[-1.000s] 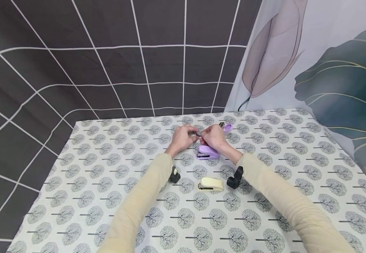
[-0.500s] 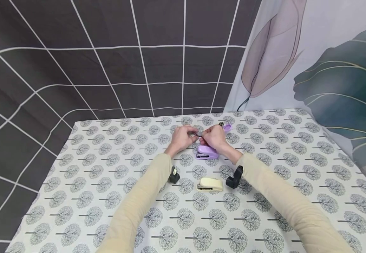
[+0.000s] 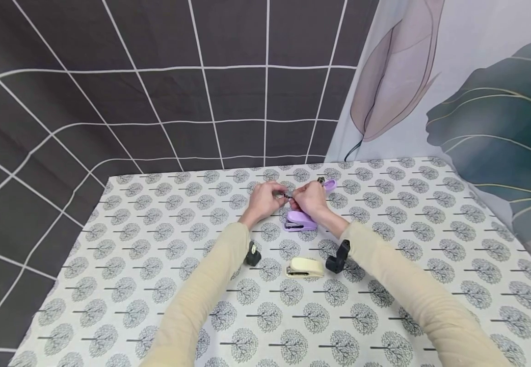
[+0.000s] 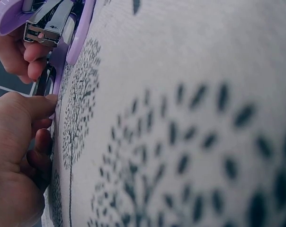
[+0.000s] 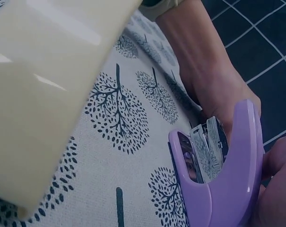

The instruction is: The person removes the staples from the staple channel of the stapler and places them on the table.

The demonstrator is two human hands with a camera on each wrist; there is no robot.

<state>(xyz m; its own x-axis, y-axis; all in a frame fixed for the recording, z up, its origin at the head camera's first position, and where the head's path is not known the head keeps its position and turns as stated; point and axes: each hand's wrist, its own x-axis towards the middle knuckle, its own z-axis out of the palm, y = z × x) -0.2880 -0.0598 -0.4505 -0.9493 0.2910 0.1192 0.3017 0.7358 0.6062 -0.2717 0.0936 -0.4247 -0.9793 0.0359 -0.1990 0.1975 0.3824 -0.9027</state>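
At a cloth-covered table, a person works with 2 bare hands drawn close together. The left hand (image 3: 264, 199) has its thumb and fingers bent in and clamped on a small, narrow strip of dark metal (image 3: 287, 195). The right hand (image 3: 310, 198) faces it from the other side, its fingers curled and brought together on the strip's opposite end, their exact contact partly hidden. The strip sits right between the 2 sets of fingertips.

Just beyond the right fingers, farther to the right, juts the looped, glossy lilac plastic part (image 3: 330, 186) of an object mostly hidden by that hand, with a bit of dark metal beside it. Nearer the person than the fingers, just below the right hand, a compact lilac plastic stapler (image 3: 299, 218) rests on its base, its metal mouth facing left; whether the hand touches it, I cannot tell. Well apart from the fingers, closer still to the person, lies a rounded cream plastic stapler (image 3: 306, 264), also pointing left, between 2 black wrist mounts (image 3: 253, 255).

Pale yellow sleeves (image 3: 217, 275) lead up to the hands. The white cloth printed with gray trees (image 3: 123, 244) spreads beneath the fingers; past them hangs a dark curtain with a white grid (image 3: 155, 97).
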